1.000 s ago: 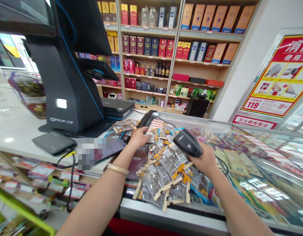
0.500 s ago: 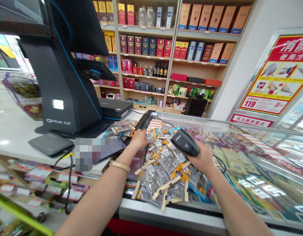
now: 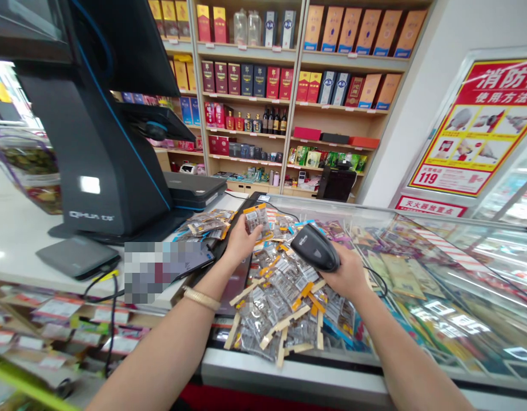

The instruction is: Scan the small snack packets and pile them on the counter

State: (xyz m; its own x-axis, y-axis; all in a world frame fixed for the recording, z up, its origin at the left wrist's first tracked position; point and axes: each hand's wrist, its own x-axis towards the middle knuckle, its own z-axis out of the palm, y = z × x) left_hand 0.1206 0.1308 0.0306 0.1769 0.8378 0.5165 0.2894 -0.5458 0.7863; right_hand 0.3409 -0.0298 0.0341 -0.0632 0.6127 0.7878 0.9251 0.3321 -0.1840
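Left hand (image 3: pixel 240 242) has one small packet (image 3: pixel 255 218) pinched between thumb and fingers, lifted clear of the heap, label side tilted toward the scanner. The packet sits at about 11 o'clock from the barcode scanner (image 3: pixel 314 246), near it but not touching.

Handling read: clear film sachet with an orange header card and a white barcode sticker. Looks very light, floppy in the film, stiffer at the card end. Film is probably slick and crinkly, so best taken by an edge or the header card, keeping the sticker flat and unobstructed. Not fragile, judging by how loosely the rest are heaped.

Right hand (image 3: pixel 348 274) is wrapped shut around the scanner body, head aimed toward 10 o'clock at the lifted packet, cable trailing off to 3 o'clock over the glass.

Pose: both forearms come in from 6 o'clock and converge over the pile of packets (image 3: pixel 284 302), which lies on the glass tabletop (image 3: pixel 438 274). Left wrist, with a bracelet (image 3: pixel 201 298), is bent up slightly; right wrist is near level.

A second small stack of packets (image 3: pixel 205 225) lies at 9 o'clock of the left hand, beside the black POS terminal (image 3: pixel 100 142).
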